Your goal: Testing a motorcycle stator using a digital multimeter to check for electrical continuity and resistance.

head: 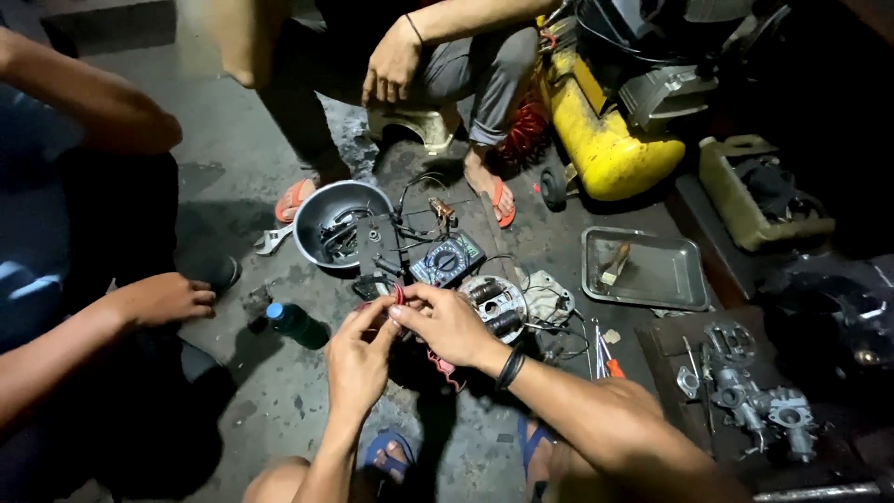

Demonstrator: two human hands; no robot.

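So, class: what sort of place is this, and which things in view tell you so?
Probably a small repair workshop with work done on the floor. A yellow compressor tank, a multimeter and a metal tray lie about, while both hands pinch red wires.

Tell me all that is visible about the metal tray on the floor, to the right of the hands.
The metal tray is a shallow rectangle with rounded corners and a raised rim, of dull grey metal as it looks. It lies flat on the concrete floor, right of the round coil plate and below the yellow tank. Inside lies only a small brush-like tool with an orange-brown handle, near its left side. No hand touches it.
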